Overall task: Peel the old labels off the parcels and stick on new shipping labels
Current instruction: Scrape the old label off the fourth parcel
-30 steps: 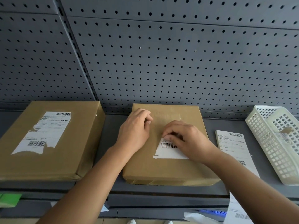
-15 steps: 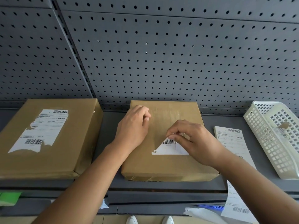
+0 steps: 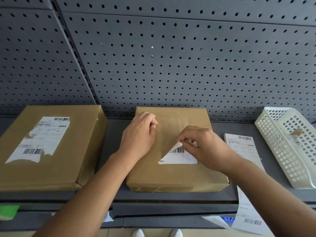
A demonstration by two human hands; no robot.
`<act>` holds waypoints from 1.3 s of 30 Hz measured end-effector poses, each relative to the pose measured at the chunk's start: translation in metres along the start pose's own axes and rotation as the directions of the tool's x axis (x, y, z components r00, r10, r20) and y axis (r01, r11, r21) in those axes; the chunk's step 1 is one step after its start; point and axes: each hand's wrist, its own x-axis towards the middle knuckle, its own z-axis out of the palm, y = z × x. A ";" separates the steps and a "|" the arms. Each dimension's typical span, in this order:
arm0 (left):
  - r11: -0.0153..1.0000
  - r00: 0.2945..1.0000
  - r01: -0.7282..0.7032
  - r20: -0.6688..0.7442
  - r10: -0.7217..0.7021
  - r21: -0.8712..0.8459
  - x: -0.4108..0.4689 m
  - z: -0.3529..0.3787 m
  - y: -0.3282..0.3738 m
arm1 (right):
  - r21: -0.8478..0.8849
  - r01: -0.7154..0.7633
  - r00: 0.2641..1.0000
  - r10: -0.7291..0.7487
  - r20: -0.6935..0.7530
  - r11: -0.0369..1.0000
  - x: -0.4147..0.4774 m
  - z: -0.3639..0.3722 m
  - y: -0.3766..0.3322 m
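Observation:
A brown parcel [image 3: 171, 175] lies in the middle of the grey shelf. A remnant of its old white label [image 3: 179, 155] with a barcode is partly lifted into a triangle. My right hand [image 3: 203, 147] pinches the raised top corner of that label. My left hand [image 3: 138, 135] rests on the parcel's top left part, fingers loosely curled, holding it down. A second, larger brown parcel [image 3: 82, 144] lies to the left with a torn old label [image 3: 41, 139] stuck on it. A strip of new shipping labels [image 3: 242, 147] lies right of the middle parcel and hangs over the shelf edge.
A white plastic basket [image 3: 289, 147] with a scrap inside sits at the far right. Grey pegboard [image 3: 171, 65] forms the back wall. A lower shelf [image 3: 153, 211] shows a green item [image 3: 8, 211] and paper scraps. White shoes [image 3: 157, 233] show at the bottom.
My right hand has peeled the label's upper edge up and toward me, so the remnant now forms a lifted triangle. My left hand has stayed in place on the parcel.

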 end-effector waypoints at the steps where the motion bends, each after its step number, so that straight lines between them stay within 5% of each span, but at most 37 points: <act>1: 1.000 1.000 -0.001 0.001 0.001 0.004 0.000 0.000 0.000 | 0.014 -0.009 1.000 0.009 0.010 1.000 -0.001 -0.003 -0.002; 13: 0.998 1.000 0.019 0.010 -0.020 0.057 0.001 0.001 0.003 | -0.002 0.042 0.994 -0.041 0.098 0.999 -0.007 -0.022 -0.029; 18: 0.998 1.000 0.007 0.014 -0.008 0.058 0.002 0.001 0.003 | 0.186 -0.020 0.999 0.027 -0.036 0.982 -0.005 -0.027 -0.024; 24: 0.999 1.000 -0.011 -0.002 0.011 0.038 0.001 0.000 0.003 | 0.147 -0.154 0.965 0.116 0.235 0.977 -0.009 -0.013 -0.015; 31: 1.000 1.000 -0.019 -0.004 0.019 0.021 0.000 0.001 0.002 | 0.002 -0.085 0.972 0.082 0.221 0.996 -0.007 0.004 -0.019; 39: 0.999 1.000 0.018 0.012 -0.018 0.038 0.002 0.001 0.003 | 0.138 -0.035 0.988 0.013 0.155 0.990 -0.014 -0.001 -0.028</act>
